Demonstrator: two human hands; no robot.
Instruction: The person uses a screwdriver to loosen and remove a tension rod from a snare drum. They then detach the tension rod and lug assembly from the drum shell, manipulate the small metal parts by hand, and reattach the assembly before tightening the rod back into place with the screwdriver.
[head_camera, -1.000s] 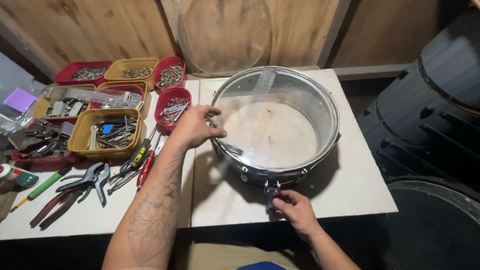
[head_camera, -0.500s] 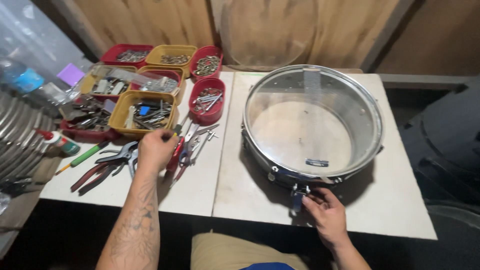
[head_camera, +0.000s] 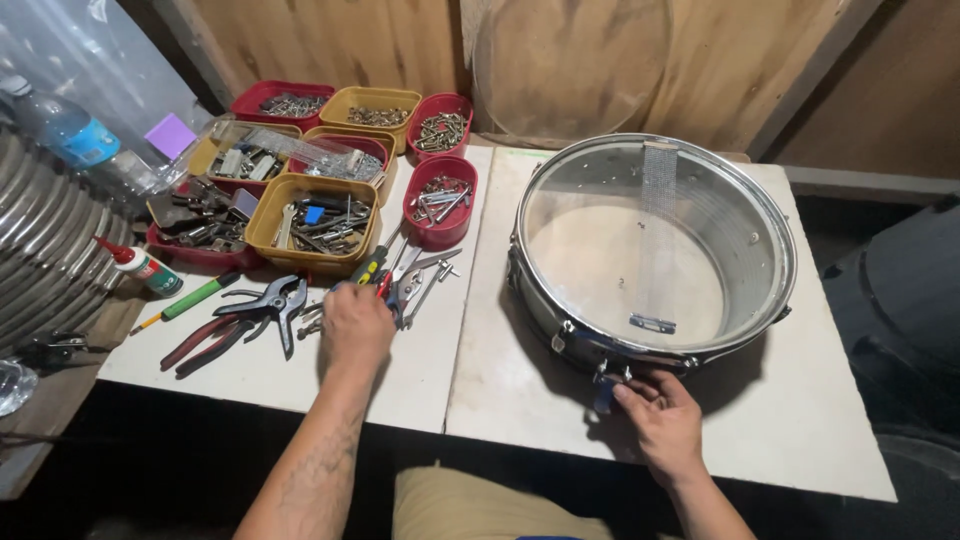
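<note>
We see the left hand closed over the tools; the right hand pinches a small key at the drum.

Red and yellow trays of screws, nuts and small wrenches crowd the far left of the white worktop. A green-handled screwdriver lies just beside red-handled pliers near the left edge. A small glue bottle with a red tip lies beside the trays. A clear water bottle stands far left. A round translucent drumhead leans against the wooden wall.
</note>
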